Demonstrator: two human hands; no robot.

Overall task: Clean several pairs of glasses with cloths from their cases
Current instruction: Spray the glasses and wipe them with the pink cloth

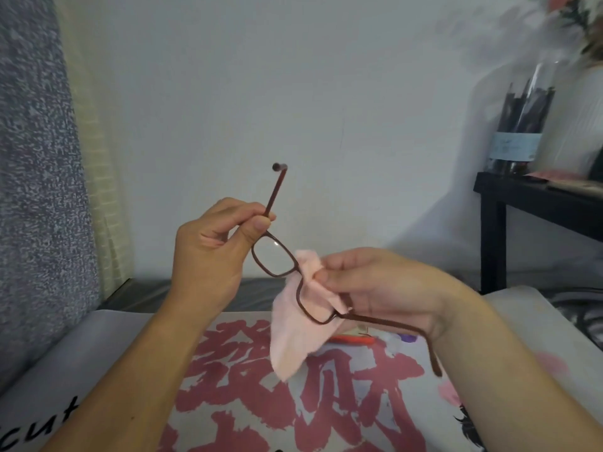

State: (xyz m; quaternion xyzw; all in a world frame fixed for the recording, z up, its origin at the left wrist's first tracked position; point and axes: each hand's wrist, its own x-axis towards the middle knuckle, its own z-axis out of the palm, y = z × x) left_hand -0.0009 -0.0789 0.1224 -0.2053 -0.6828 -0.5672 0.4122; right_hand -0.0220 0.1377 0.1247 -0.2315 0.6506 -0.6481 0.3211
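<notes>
A pair of dark red-brown glasses [257, 256] is held up in front of me, above the table. My left hand [208, 252] pinches one temple arm near its hinge, and that arm points upward. My right hand [372, 285] pinches a pale pink cloth [293, 334] around the other lens. The cloth hangs down below that lens and covers it. The second temple arm runs along under my right wrist. The lens near my left hand is bare.
A white cover with large red characters [326, 386] lies on the surface below. A red object [352, 339] peeks out behind the cloth. A black side table [535, 197] with a clear jar of dark sticks [522, 125] stands at the right. A grey curtain [36, 177] hangs at the left.
</notes>
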